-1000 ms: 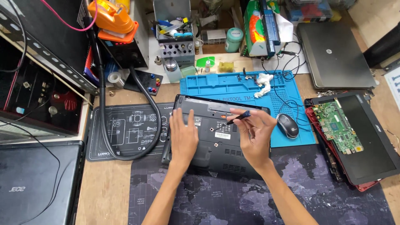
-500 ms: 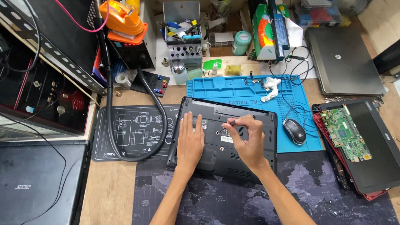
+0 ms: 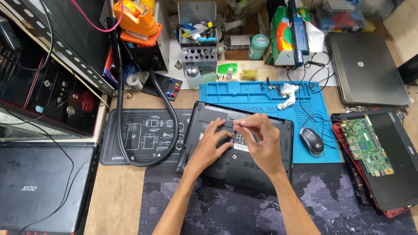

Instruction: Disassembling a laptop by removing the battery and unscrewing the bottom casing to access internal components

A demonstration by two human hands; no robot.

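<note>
A: Black laptop (image 3: pixel 244 152), flipped underside up, lying partly on the blue repair mat (image 3: pixel 261 98) and partly on the dark map-print mat (image 3: pixel 348 204), middle of the bench.

B: Hands?

A: Left hand (image 3: pixel 209 146) flat on the base panel, fingers spread, pressing down, gripping nothing. Right hand (image 3: pixel 261 139) raised just above the base, thumb and forefinger pinched near-closed around something tiny at the tips. Too small to tell what; maybe a screw, maybe a thin tool.

B: Progress?

A: Early-to-mid teardown, judging by looks. Bottom cover still seated on the chassis, no panel lifted, no internals exposed. Battery bay along the far edge looks empty, hard to confirm. Most of the opening work left.

B: Surroundings?

A: Black mouse (image 3: pixel 311 141) just right of the laptop on the blue mat. Further right, opened red-edged laptop (image 3: pixel 392 174) with a green circuit board (image 3: pixel 365 146) bare. Closed grey laptop (image 3: pixel 368 67) at back right. Black hose (image 3: pixel 167 130) looping over the grey diagram mat (image 3: pixel 135 135) on the left. Tool holder (image 3: pixel 198 30) at the back, orange device (image 3: pixel 137 19) beside it. Another closed black laptop (image 3: pixel 41 187) at far left.
</note>
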